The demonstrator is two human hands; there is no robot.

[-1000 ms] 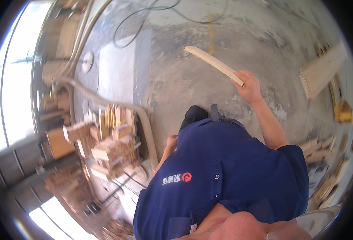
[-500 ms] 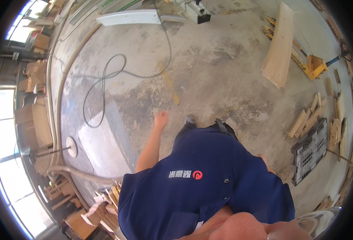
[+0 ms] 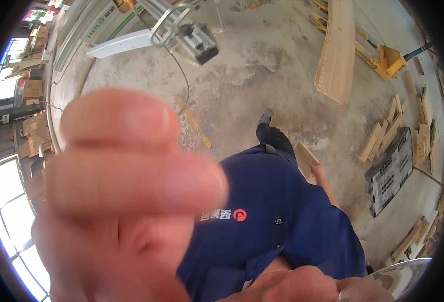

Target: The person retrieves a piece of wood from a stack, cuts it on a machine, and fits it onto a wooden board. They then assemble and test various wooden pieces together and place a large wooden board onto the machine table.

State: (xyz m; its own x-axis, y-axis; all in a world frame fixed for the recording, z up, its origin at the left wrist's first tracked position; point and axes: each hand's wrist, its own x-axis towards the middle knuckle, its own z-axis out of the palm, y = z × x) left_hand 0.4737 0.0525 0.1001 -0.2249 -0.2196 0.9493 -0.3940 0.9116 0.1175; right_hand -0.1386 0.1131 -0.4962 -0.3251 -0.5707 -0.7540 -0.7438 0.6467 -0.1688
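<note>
My left hand (image 3: 131,171) looms large and blurred right in front of the view, its fingers curled together. Nothing shows in it. Beside my right hip, my right hand (image 3: 319,175) is wrapped around the edge of a pale wooden board (image 3: 307,155). Part of that board is hidden behind my body.
Long thin wooden planks (image 3: 338,60) lie at the right beside a yellow pallet jack (image 3: 387,63). Further right are short wood offcuts (image 3: 380,136) and a dark flat panel (image 3: 392,173). Ahead stands a metal-framed machine (image 3: 191,40), its cable trailing on the floor.
My left hand has risen from beside my body to close before the view. The board in my right hand has come into sight. I have moved forward, nearer the metal-framed machine.
</note>
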